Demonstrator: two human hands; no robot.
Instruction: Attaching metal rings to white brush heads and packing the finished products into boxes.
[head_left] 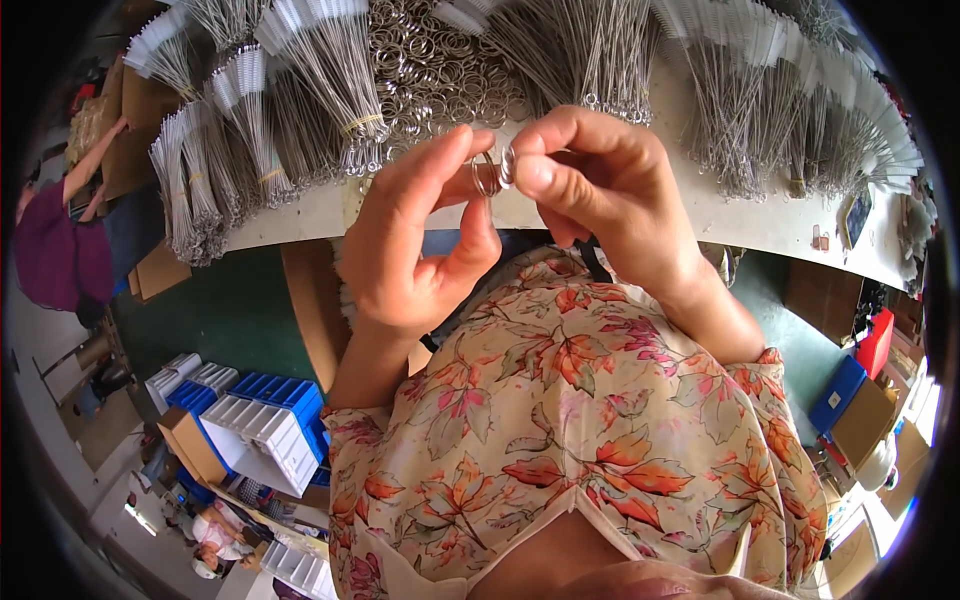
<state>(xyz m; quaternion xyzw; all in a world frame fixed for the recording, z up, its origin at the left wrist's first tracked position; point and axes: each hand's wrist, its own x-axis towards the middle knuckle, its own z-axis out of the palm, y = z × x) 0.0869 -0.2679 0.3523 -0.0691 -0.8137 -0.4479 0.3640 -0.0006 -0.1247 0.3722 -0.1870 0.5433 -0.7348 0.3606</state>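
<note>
Close in front of my chest, both hands are raised at the near edge of the table. Between thumb and fingertips, my left hand pinches a thin metal ring, which looks like a key ring. Right beside it, my right hand grips a second shiny ring between thumb and forefinger, its other fingers curled under. The two rings are side by side; I cannot tell whether they are linked. Just beyond my hands lies a heap of loose metal rings.
Bundles of wire-handled brushes with white bristles stand left of the ring heap, with more brush bundles on the right. They rest on a pale table. Blue and white crates are on the floor at left. A person in purple stands far left.
</note>
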